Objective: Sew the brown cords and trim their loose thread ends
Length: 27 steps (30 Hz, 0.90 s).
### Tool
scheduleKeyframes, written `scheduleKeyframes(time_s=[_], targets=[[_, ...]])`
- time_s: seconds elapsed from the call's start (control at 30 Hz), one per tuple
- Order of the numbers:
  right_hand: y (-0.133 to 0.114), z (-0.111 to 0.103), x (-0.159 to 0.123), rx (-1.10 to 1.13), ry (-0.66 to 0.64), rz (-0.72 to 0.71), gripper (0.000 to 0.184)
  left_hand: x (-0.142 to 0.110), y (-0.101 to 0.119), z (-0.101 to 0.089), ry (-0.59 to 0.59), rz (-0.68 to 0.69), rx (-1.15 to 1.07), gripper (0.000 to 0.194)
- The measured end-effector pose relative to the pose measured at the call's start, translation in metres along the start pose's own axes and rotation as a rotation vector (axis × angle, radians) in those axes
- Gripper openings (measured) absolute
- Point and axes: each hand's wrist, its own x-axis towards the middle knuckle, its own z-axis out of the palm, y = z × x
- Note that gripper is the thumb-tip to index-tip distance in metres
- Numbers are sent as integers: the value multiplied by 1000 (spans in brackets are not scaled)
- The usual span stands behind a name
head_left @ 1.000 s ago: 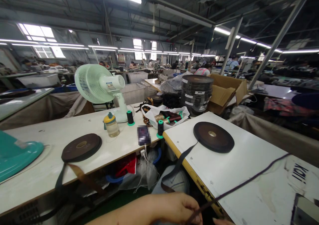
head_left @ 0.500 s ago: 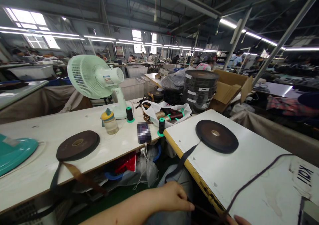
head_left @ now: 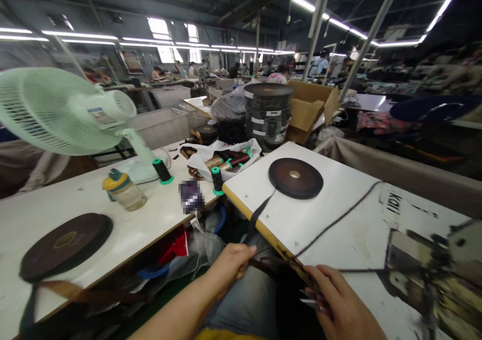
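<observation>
From where I stood, the left hand [head_left: 234,259] was closed, thumb against fingers, on a dark strip [head_left: 262,265] whose course toward the other hand got lost in shadow over the person's lap. The right hand [head_left: 343,302], at the near edge of the right-hand table [head_left: 259,179], had its fingers curled around a metal-tipped tool [head_left: 309,301]; the fingers covered most of it, so I couldn't say what kind. A black tape [head_left: 258,217] ran from the flat reel [head_left: 286,178] on that table, over the edge and down behind the left hand, where I lost it; whether it was the same piece as the strip, I couldn't tell. A thin dark cord [head_left: 339,220] crossed the white top, its lower end blurring near the right hand.

The machine [head_left: 439,282] at far right was smeared and cut off. The green fan [head_left: 109,106] lost its left side to the edge, and a small object [head_left: 191,197] beside the black spool [head_left: 217,180] showed only as blurred squares.
</observation>
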Motion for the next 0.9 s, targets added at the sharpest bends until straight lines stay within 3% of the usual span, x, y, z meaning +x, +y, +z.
scheduleKeyframes(time_s=[0.1, 0.2, 0.3, 0.63, 0.9], targets=[[-20, -7, 13, 235, -50, 112, 44, 2, 1, -3, 22, -38, -59, 68], [-31, -12, 27, 476, -207, 251, 24, 2, 1, -6, 70, -38, -68, 68], [-37, -13, 38, 567, -308, 284, 8, 1, 1, -6, 109, -16, -50, 68], [-60, -21, 70, 87, -434, 329, 11, -1, 4, -11, 183, 284, 220, 71], [-74, -16, 80, -82, -446, 299, 13, -9, 4, -13, 171, 433, 368, 67]])
